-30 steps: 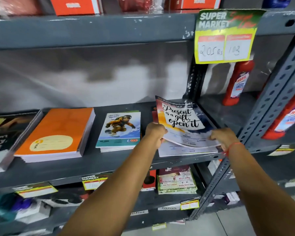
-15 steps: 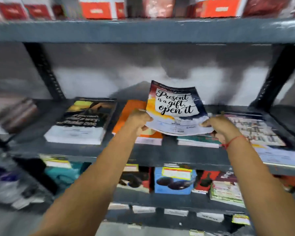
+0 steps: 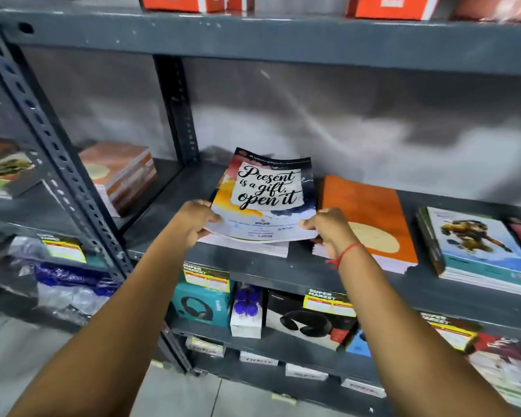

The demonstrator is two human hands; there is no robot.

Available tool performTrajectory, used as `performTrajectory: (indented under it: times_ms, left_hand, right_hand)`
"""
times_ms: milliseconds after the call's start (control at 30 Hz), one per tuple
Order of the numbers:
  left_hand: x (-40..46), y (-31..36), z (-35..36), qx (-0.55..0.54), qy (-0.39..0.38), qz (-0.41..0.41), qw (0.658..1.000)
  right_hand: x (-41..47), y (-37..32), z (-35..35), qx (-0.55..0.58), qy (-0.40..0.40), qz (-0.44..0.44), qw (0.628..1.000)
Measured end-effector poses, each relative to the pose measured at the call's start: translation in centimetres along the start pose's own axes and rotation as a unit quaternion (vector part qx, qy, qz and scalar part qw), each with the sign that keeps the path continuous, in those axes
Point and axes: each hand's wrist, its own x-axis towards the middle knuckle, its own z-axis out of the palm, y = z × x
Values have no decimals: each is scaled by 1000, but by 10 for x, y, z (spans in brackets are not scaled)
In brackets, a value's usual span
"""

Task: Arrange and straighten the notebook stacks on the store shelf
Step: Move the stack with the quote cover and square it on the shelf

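A thin notebook with "Present is a gift, open it" on its cover (image 3: 268, 197) is held by its near corners, tilted up above a low stack (image 3: 253, 248) on the grey shelf (image 3: 283, 269). My left hand (image 3: 194, 221) grips its left corner and my right hand (image 3: 328, 228), with a red thread at the wrist, grips its right corner. To the right lie an orange notebook stack (image 3: 370, 218) and a stack with a cartoon cover (image 3: 478, 251).
A perforated upright post (image 3: 57, 164) stands at left, with more notebook stacks (image 3: 118, 176) beyond it. Headphone boxes (image 3: 202, 305) and yellow price tags (image 3: 206, 276) fill the shelf below. Orange boxes (image 3: 394, 6) sit on the shelf above.
Both hands have carried the notebook leftwards from the right end of the shelf, past the cartoon and orange stacks, to the stack at the left end of this bay.
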Motion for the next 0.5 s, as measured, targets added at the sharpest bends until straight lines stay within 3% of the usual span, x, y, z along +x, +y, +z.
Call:
performTrajectory:
  times_ms: [167, 367, 500]
  left_hand:
    - [24, -14, -16, 43, 24, 15, 999]
    - [40, -33, -26, 188, 85, 44, 977]
    - [35, -28, -30, 296, 107, 13, 949]
  right_hand:
    - [7, 9, 33, 13, 5, 12, 1000]
    - [9, 21, 47, -157, -23, 29, 987]
    - [-1, 17, 47, -254, -6, -2, 967]
